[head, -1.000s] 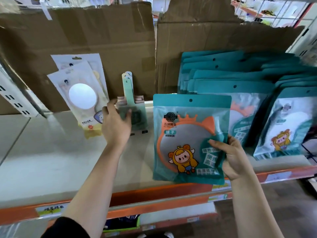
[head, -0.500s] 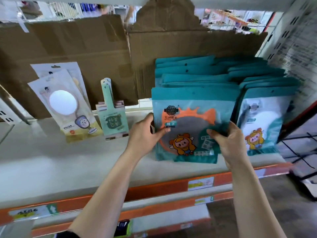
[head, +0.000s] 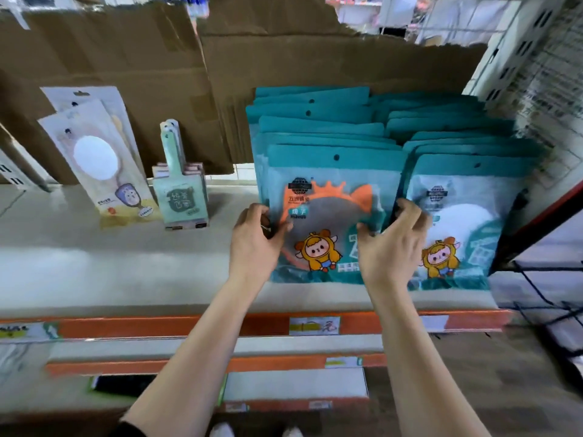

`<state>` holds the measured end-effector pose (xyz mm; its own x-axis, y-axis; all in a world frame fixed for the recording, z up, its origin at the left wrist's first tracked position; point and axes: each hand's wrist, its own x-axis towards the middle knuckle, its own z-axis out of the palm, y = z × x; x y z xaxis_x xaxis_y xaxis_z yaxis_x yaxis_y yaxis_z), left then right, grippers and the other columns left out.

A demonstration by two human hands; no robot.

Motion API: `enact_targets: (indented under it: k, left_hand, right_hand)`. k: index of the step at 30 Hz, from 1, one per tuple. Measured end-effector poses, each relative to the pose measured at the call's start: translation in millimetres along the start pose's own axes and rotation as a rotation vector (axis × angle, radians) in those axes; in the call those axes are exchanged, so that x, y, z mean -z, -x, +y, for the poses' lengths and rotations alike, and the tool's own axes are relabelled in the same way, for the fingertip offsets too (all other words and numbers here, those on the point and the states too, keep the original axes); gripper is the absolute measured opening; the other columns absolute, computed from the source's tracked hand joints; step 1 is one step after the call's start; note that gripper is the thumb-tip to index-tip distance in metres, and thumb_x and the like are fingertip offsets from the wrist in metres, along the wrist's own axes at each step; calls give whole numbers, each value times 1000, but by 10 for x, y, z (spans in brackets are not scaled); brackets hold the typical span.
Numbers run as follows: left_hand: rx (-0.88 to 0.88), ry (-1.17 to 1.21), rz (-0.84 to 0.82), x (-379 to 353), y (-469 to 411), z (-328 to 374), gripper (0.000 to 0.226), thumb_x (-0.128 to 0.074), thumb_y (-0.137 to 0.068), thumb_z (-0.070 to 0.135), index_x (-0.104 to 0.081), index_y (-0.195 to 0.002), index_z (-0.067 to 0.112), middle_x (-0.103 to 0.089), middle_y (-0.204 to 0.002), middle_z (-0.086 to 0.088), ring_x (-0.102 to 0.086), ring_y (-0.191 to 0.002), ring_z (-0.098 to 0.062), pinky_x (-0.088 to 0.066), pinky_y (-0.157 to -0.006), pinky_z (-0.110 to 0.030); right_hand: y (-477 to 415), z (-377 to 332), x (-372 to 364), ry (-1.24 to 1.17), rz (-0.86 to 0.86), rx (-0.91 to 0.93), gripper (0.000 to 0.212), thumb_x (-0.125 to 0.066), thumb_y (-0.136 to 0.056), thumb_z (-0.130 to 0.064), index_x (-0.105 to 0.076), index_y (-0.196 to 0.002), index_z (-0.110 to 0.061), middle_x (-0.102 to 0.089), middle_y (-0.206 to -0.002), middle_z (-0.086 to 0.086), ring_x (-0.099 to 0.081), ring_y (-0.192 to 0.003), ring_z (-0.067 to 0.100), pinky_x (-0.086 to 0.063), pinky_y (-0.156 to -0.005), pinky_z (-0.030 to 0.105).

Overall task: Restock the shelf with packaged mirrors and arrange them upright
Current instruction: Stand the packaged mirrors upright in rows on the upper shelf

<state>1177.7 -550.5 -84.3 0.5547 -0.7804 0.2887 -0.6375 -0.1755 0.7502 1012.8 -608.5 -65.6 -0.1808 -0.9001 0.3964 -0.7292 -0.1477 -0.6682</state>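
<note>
A teal packaged mirror (head: 328, 212) with an orange frame and a cartoon figure stands upright on the shelf (head: 126, 272), at the front of a row of several like packs. My left hand (head: 257, 238) grips its left edge, thumb on the front. My right hand (head: 391, 244) holds its right edge, fingers curled behind it. A second row of teal mirror packs (head: 467, 222) stands just to the right.
Two white packaged round mirrors (head: 101, 162) lean against cardboard (head: 132, 74) at the back left. Pale green packs (head: 181, 197) stand beside them. An orange shelf rail (head: 157, 326) runs along the front edge. A metal upright (head: 536, 216) bounds the right side.
My left hand left the green packs and came over to the teal pack's left edge. The pack went from held in front of the shelf to standing against its row.
</note>
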Motion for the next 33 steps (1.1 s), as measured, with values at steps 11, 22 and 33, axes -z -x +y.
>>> enact_targets:
  k: [11,22,33]
  left_hand:
    - [58,-264,-55,234,279,-175,74,-69,-81,33,-33,-143,15,-34,-148,-9,-33,-135,-29,-35,-105,-41]
    - [352,-264,60,1523,690,-1010,63,-56,-91,35,-27,-146,24,-29,-150,-6,-36,-134,-27,-32,-107,-40]
    - [518,-222,251,3496,1444,-2080,63,-58,-90,30,-28,-145,21,-36,-146,-7,-36,-133,-23,-28,-106,-32]
  right_hand:
    - [311,-140,-95,-255,-186,436,34,-63,-76,-16,-58,-108,-6,-57,-106,14,-54,-100,34,-43,-84,37]
    - [959,-1037,-493,-169,-892,678,62,-62,-88,-31,-33,-142,-19,-39,-146,4,-40,-130,24,-31,-106,33]
    - [2401,-2446,-1287,-199,-1048,762,66,-58,-91,-31,-29,-146,-10,-33,-151,12,-29,-139,26,-23,-111,34]
